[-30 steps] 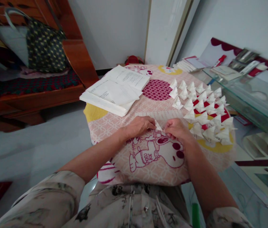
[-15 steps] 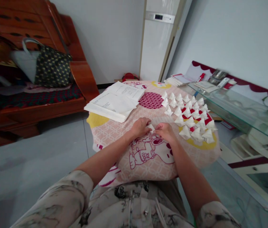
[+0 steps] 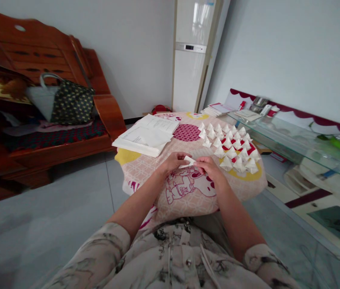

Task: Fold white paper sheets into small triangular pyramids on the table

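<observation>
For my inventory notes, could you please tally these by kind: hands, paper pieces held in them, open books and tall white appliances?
Hands: 2 (left hand, right hand)
Held paper piece: 1
Open book: 1
Tall white appliance: 1
Total: 5

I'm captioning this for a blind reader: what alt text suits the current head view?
A person's left hand and right hand pinch a small folded white paper over a pink cartoon-dog cloth. Rows of folded paper pieces stand to the right; an open printed book lies beyond the left hand.
</observation>
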`<state>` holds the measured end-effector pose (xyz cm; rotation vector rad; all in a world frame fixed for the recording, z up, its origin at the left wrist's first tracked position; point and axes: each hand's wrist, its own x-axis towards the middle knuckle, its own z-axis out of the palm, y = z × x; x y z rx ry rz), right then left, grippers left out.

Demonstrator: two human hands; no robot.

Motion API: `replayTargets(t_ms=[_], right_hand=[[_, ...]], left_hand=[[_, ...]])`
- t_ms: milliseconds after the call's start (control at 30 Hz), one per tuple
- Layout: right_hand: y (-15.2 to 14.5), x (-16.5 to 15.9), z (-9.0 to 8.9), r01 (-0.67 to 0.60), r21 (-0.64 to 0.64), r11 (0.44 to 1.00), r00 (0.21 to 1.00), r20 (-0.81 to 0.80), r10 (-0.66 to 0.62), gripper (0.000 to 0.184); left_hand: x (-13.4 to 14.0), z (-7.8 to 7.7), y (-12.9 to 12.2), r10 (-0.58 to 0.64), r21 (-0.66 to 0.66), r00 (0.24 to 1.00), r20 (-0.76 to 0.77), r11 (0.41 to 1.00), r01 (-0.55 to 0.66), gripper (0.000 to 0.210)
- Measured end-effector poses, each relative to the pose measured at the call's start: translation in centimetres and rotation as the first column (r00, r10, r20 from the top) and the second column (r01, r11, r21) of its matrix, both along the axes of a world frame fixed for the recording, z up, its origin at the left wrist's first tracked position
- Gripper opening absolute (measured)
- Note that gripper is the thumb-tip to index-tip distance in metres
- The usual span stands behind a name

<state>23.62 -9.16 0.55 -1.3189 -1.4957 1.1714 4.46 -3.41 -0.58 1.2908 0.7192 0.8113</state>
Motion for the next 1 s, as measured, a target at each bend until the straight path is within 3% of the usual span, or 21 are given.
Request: replayTargets(t_ms=[167, 433, 600, 867, 1000], right_hand=[[0.0, -0.6, -0.9, -0.006, -0.033, 0.999, 0.995, -0.096, 0.003, 0.027], [0.1, -0.8, -1.1, 0.019, -0.043, 0.999, 0.991, -0.130, -0.025, 0.027], [0.1, -1.0, -1.0, 0.026, -0.062, 0.998, 0.990, -0.140, -0.034, 0.026], [0.5, -0.9, -1.6, -0.040, -0.083, 0.996, 0.972, -0.235, 0.019, 0.030], [0.5, -0.9, -1.5, -0.037, -0.114, 0.993, 0.966, -0.258, 0.007, 0.029]], left_hand=[[0.1, -0.6, -0.4, -0.013, -0.079, 0.999, 0.044, 0.997, 0.017, 0.035], [0.0, -0.6, -0.6, -0.114, -0.184, 0.993, -0.035, 0.977, 0.106, 0.036], [0.2, -0.3, -1.0, -0.120, -0.169, 0.985, -0.120, 0.981, 0.099, 0.027], [0.5, -0.1, -1.4, -0.070, -0.092, 0.995, -0.076, 0.994, 0.063, 0.017], [0.4, -0.2, -1.3, -0.094, -0.126, 0.993, -0.075, 0.988, 0.084, 0.016]])
